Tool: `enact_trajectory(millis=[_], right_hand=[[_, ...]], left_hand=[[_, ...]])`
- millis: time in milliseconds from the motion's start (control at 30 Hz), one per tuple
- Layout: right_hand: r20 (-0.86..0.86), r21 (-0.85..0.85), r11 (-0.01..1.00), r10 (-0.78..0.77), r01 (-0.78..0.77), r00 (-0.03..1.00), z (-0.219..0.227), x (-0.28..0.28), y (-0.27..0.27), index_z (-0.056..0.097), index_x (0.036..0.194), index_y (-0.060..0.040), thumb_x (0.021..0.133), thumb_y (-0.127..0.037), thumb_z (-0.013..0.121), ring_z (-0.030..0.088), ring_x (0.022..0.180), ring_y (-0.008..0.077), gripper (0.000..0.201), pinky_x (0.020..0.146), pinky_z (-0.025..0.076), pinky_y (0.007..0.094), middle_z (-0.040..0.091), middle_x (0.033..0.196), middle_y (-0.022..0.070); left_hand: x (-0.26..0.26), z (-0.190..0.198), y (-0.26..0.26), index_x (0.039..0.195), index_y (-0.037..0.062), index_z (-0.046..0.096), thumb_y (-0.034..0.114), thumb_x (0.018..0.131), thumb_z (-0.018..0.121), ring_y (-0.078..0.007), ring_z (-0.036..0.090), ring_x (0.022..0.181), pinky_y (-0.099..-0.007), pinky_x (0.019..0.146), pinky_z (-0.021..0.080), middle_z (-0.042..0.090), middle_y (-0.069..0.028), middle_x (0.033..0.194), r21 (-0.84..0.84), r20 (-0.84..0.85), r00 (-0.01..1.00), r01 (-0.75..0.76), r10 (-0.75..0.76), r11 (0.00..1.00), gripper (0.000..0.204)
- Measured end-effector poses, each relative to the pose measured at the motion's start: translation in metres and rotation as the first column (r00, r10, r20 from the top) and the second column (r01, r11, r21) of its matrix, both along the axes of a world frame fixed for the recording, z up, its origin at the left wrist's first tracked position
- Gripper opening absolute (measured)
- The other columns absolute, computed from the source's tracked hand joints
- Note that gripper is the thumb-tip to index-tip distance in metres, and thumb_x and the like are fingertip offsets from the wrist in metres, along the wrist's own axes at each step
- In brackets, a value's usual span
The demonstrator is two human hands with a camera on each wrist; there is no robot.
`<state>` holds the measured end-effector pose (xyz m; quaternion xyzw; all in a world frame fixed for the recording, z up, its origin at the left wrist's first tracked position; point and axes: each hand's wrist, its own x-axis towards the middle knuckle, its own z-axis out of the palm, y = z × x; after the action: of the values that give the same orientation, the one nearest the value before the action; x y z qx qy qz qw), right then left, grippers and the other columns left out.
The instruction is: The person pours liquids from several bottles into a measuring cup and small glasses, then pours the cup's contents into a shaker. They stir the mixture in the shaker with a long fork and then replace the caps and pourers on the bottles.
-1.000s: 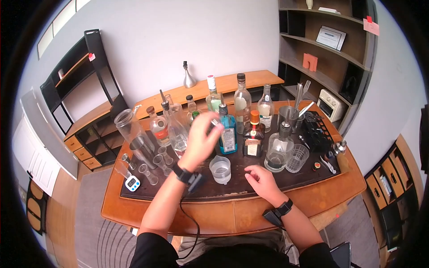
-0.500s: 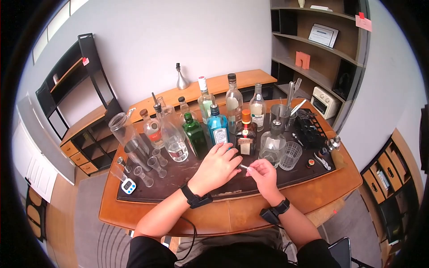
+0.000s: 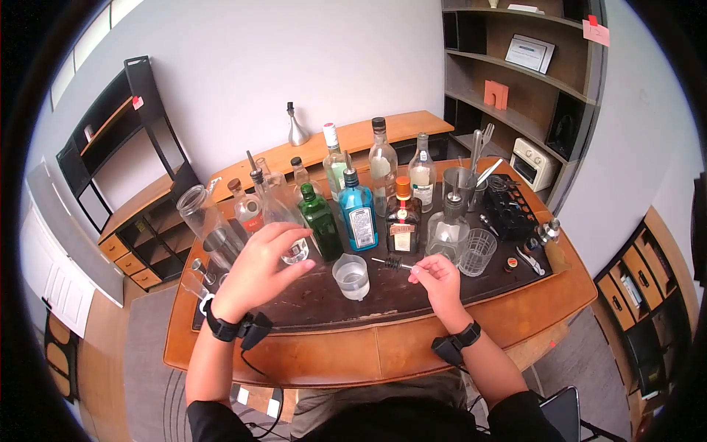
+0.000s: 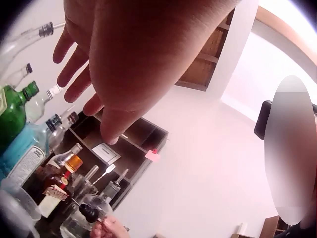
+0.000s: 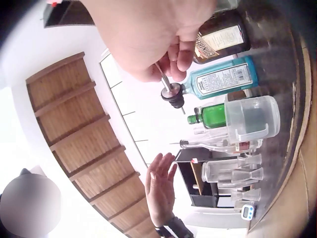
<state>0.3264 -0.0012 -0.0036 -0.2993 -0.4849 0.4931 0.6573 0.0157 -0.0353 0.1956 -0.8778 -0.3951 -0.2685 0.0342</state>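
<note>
In the head view my right hand [image 3: 440, 287] pinches a metal pour spout with a black ribbed stopper [image 3: 394, 264], held sideways above the table. The right wrist view shows the same spout's black stopper [image 5: 173, 97] below the fingertips. My left hand [image 3: 258, 271] is raised with fingers spread and holds nothing, in front of a clear bottle at the left. Between the hands stands a clear measuring jug [image 3: 351, 278] with clear liquid. Behind it are a green bottle [image 3: 320, 227], a blue bottle [image 3: 360, 217] and a dark brown bottle with an orange cap [image 3: 403, 227].
A clear decanter [image 3: 447, 234] with a spout and a textured glass [image 3: 478, 253] stand right of the brown bottle. Farther right are a black organizer [image 3: 509, 210] and a corkscrew [image 3: 532, 260]. Tall glass vessels [image 3: 213, 228] stand at the left. More bottles line the back.
My left hand has come away from my right hand and moved left, opening out. The spout with its black stopper now shows uncovered in my right hand, which has stayed nearly in place.
</note>
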Motion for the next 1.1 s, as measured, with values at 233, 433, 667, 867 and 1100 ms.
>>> enact_trajectory(millis=[233,433,667,867,1100], right_hand=[[0.053,0.003,1.000,-0.029,0.029,0.998,0.003,-0.001,0.000,0.062,0.094,-0.0005,0.092,0.003,0.066,0.068,0.075,0.0164,0.006,0.069,0.055,0.0273,0.068,0.087,0.0089],[0.052,-0.004,0.999,-0.036,0.036,0.998,-0.007,0.002,0.006,0.061,0.095,-0.0011,0.092,0.003,0.065,0.068,0.074,0.0162,0.006,0.068,0.055,0.0279,0.068,0.085,0.0088],[0.073,0.012,0.996,-0.084,0.083,0.994,-0.006,0.009,0.002,0.060,0.095,-0.0018,0.093,0.002,0.064,0.066,0.073,0.0161,0.006,0.068,0.053,0.0277,0.067,0.084,0.0087],[0.056,0.029,0.993,-0.117,0.115,0.992,-0.013,0.017,0.000,0.060,0.095,-0.0018,0.093,0.001,0.065,0.066,0.074,0.0163,0.006,0.069,0.052,0.0280,0.068,0.084,0.0084],[0.088,-0.010,0.985,-0.169,0.171,0.982,-0.005,0.015,0.000,0.061,0.096,-0.0006,0.092,0.002,0.066,0.066,0.073,0.0136,0.007,0.069,0.053,0.0256,0.068,0.086,0.0072]], left_hand=[[-0.028,-0.053,-0.006,0.125,0.0016,0.063,0.025,0.091,0.073,-0.0379,0.062,0.115,-0.0430,0.100,0.049,0.066,-0.0207,0.119,-0.356,-0.022,1.000,-0.024,0.018,0.934,0.042],[-0.027,-0.158,0.027,0.108,-0.0006,0.070,0.021,0.092,0.071,-0.0285,0.070,0.093,-0.0369,0.081,0.055,0.072,-0.0170,0.102,-0.431,0.353,0.916,-0.021,0.190,0.902,0.027],[-0.043,-0.227,0.058,0.097,-0.0011,0.072,0.010,0.093,0.067,-0.0120,0.066,0.073,-0.0275,0.068,0.052,0.070,-0.0081,0.080,-0.432,0.678,0.645,-0.039,0.353,0.901,0.013],[-0.044,-0.223,0.046,0.096,-0.0013,0.071,0.010,0.094,0.067,-0.0125,0.064,0.071,-0.0283,0.065,0.051,0.070,-0.0083,0.080,-0.409,0.617,0.705,-0.091,0.349,0.908,0.012],[-0.041,-0.209,0.039,0.093,-0.0028,0.070,0.008,0.091,0.069,-0.0175,0.065,0.071,-0.0302,0.066,0.051,0.069,-0.0120,0.081,-0.294,0.570,0.773,-0.124,0.278,0.948,0.011]])
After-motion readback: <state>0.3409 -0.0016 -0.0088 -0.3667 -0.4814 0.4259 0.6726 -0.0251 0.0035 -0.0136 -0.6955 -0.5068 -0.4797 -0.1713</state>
